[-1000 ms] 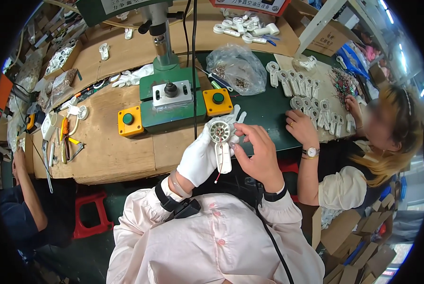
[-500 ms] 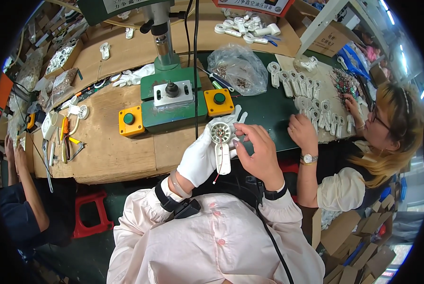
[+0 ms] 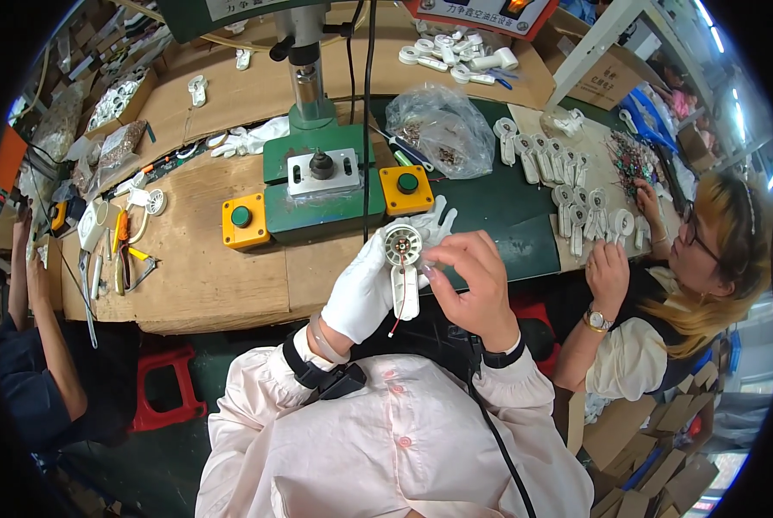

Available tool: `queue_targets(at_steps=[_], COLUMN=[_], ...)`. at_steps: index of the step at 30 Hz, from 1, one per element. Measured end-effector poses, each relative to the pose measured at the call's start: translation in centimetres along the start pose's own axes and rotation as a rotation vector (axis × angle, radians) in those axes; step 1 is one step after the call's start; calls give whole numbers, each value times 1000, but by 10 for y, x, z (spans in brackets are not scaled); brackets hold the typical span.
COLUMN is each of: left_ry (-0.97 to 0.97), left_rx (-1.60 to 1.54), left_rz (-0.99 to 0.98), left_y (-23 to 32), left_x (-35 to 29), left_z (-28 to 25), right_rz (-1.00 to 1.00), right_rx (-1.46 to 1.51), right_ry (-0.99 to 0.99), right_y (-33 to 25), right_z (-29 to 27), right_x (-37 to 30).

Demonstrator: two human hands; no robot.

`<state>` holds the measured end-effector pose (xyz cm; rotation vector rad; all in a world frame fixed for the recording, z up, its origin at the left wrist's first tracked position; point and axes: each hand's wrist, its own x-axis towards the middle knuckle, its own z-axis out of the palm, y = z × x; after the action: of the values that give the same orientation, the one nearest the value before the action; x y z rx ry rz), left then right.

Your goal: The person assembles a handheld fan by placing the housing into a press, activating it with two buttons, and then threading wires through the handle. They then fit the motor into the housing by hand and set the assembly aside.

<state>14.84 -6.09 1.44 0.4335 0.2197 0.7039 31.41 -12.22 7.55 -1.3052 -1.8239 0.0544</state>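
My left hand (image 3: 358,289), in a white glove, grips a small white handheld fan body (image 3: 405,293). Its round head faces up, showing a motor (image 3: 402,247) in the middle, and a thin red wire runs down over the handle to a small white plug. Close against the right side of the fan head is my right hand (image 3: 475,283), bare, with thumb and forefinger pinched together. Whatever is between those fingertips is too small to make out.
Ahead stands a green press (image 3: 322,198) with two yellow button boxes (image 3: 406,189). Behind it lies a clear bag of small parts (image 3: 438,129). At right a co-worker's hand (image 3: 608,274) touches rows of white fan bodies (image 3: 568,160). Pliers (image 3: 123,259) lie at left.
My right fingers have curled in tighter beside the fan head. The co-worker's near hand has moved right to the fan bodies. The whole view has shifted slightly.
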Motion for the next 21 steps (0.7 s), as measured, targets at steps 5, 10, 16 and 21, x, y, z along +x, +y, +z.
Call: queue_targets(at_steps=[5,10,16,21], left_ry=[47,36,43,30], left_rx=[74,150,203,148], left_rz=[20,43,26,10], left_y=[-2,-4,-2,-4], left_x=[-1,0,-1,-1], left_z=[0,-2,-4,-10], right_rz=[-72,-161,-321,-365], right_rx=[-47,-118,-237,-255], right_ry=[-104,-328,-495,-490], right_y=[6,9,8,10], right_z=[2,-11,-11,-5], right_x=[19,43,58,53])
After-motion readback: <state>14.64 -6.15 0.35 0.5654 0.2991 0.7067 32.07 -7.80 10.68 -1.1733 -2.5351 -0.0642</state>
